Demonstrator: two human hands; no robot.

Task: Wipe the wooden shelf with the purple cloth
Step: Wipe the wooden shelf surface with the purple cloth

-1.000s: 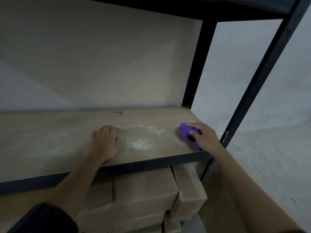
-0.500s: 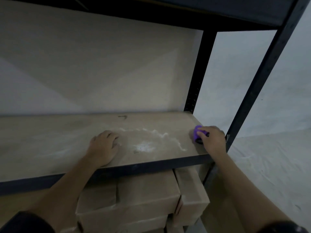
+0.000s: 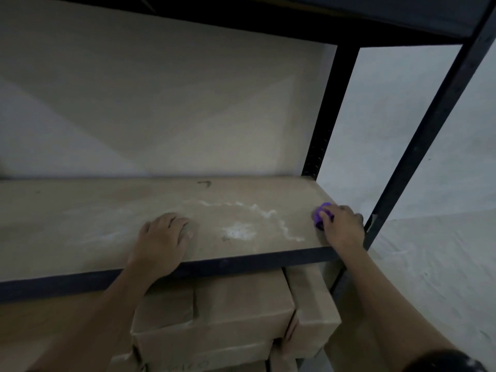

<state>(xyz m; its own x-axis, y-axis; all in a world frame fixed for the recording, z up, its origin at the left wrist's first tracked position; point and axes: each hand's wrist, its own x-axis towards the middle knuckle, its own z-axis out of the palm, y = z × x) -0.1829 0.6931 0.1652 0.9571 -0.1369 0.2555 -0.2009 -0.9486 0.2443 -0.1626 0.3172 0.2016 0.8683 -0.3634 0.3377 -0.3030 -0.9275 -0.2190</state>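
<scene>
The wooden shelf runs across the middle of the view, with a black front rail. White dust streaks lie on its right half. At the shelf's right end my right hand presses a bunched purple cloth onto the wood; most of the cloth is hidden under my fingers. My left hand rests palm down on the shelf near the front edge, left of the dust, fingers curled, holding nothing.
Black metal uprights stand at the right end of the shelf, under a dark upper shelf. Cardboard boxes are stacked below. A pale wall is behind and a light floor covering lies to the right.
My right hand has slid the purple cloth to the right, from beside the dust patch to the shelf's right end, leaving a curved white streak. My left hand has stayed in place.
</scene>
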